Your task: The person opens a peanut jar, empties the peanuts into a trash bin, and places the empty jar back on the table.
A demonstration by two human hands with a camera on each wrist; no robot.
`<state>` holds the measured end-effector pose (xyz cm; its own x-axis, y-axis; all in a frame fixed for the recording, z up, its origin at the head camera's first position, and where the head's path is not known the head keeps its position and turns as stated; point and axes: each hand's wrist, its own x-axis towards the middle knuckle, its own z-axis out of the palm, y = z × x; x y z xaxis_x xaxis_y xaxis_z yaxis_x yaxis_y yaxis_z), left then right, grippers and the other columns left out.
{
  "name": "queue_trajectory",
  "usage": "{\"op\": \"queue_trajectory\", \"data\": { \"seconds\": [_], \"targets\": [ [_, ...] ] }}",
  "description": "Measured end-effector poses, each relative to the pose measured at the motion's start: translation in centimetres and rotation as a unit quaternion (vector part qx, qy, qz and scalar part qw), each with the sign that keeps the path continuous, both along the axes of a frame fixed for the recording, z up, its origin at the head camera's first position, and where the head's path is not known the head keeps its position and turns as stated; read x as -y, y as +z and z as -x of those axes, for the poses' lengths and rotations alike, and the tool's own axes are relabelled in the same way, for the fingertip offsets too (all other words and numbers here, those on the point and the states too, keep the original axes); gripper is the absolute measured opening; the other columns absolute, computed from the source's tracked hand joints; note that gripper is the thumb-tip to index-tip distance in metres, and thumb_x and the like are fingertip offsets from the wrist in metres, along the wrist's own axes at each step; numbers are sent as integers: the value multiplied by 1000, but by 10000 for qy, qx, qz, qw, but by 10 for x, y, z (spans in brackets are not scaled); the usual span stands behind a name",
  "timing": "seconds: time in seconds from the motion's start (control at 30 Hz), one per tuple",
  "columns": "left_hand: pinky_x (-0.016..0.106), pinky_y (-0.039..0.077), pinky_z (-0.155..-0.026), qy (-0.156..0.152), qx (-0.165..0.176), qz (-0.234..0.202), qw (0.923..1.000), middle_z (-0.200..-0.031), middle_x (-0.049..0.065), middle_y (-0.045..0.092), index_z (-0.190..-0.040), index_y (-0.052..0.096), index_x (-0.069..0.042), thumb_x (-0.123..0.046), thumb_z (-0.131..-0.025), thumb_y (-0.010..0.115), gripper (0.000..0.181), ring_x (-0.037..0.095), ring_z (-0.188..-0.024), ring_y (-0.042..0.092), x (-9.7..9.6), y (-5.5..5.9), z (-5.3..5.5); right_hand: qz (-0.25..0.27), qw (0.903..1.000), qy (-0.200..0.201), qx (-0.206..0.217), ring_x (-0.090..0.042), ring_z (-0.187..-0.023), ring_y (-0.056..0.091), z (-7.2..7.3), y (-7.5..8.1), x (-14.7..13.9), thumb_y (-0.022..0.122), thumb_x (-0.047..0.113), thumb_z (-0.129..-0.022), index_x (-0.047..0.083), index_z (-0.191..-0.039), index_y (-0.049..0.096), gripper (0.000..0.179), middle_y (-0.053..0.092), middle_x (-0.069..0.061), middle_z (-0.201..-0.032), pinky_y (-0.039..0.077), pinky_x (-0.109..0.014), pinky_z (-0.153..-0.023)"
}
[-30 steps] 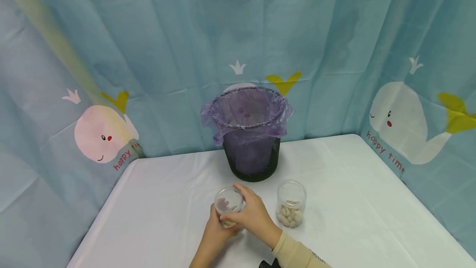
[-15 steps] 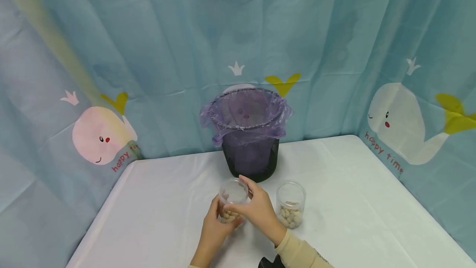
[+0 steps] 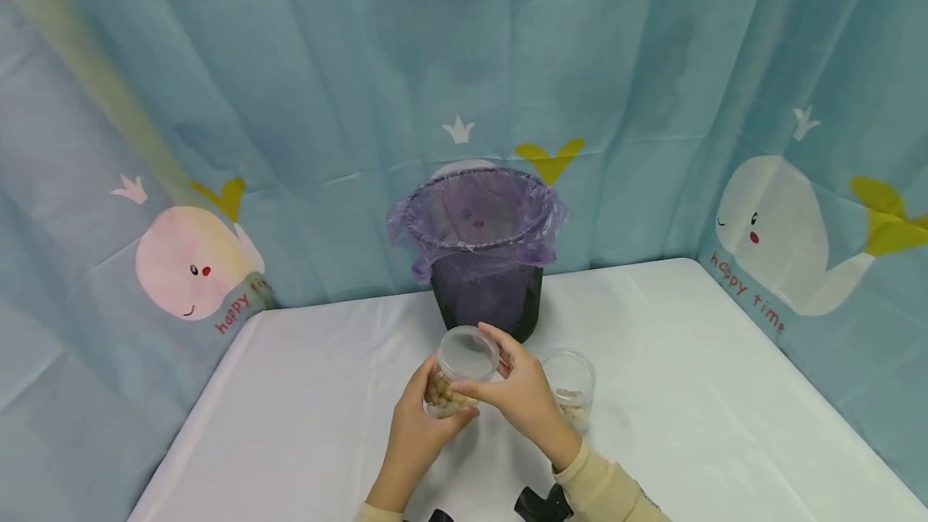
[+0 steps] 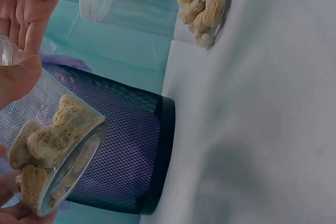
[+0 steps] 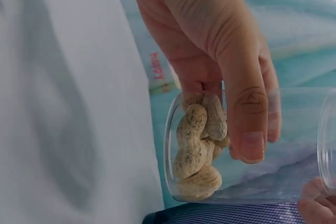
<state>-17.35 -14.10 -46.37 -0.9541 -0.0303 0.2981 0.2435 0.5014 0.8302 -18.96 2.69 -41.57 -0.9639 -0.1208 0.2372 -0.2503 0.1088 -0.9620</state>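
A clear plastic jar point(image 3: 453, 397) with peanuts at its bottom is held up over the white table, tilted. My left hand point(image 3: 416, 433) grips its lower body, the thumb lying along the wall in the right wrist view. With thumb and fingers on either side, my right hand point(image 3: 522, 393) holds the same jar around its round, hazy top. Seen from the left wrist, the peanuts point(image 4: 58, 129) lie against the jar's base, above the cloth. A second clear jar point(image 4: 142, 11), also with peanuts, stands upright on the table, partly hidden behind the right hand in the head view.
Behind the hands stands a black mesh bin point(image 3: 489, 288) lined with a purple bag point(image 3: 536, 220). A white cloth covers the table point(image 3: 312, 417). Blue printed curtains point(image 3: 348, 103) rise at the back and both sides. Black wrist gear point(image 3: 544, 503) shows below the right sleeve.
Both hands have raised the jar and carried it slightly right and farther from me, toward the bin. The right hand now overlaps the second jar, which has stayed in place.
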Motion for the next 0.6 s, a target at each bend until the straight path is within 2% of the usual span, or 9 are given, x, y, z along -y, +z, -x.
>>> {"op": "queue_trajectory", "data": {
  "seconds": [0.13,0.2,0.5,0.6],
  "targets": [
    [43,52,-98,39,-85,114,9999,-142,4,56,-149,43,-16,-32,-71,90,93,18,-115,57,-3,5,1,85,9999,43,-43,-27,-136,52,1,3,-4,90,22,-71,11,-145,50,85,53,-11,-147,43,-44,-112],
    [42,52,-96,100,-128,135,9998,-142,5,56,-150,43,-16,-31,-71,90,93,18,-114,57,-5,5,0,122,9999,81,-70,-27,-136,52,1,3,-6,90,21,-71,9,-145,49,85,53,-10,-147,43,-45,-113],
    [45,54,-97,290,-428,166,9985,-141,8,56,-149,44,-16,-27,-69,91,93,22,-120,58,-12,9,-3,295,9991,308,-44,-26,-142,45,3,7,-15,89,19,-74,13,-147,47,85,48,-10,-152,42,-42,-114],
    [50,53,-100,299,-523,249,9979,-142,10,55,-149,45,-16,-28,-69,92,94,26,-123,57,-13,11,-3,283,9991,329,-27,-26,-144,43,3,7,-17,88,19,-75,12,-148,45,85,45,-9,-154,41,-41,-114]
  ]
}}
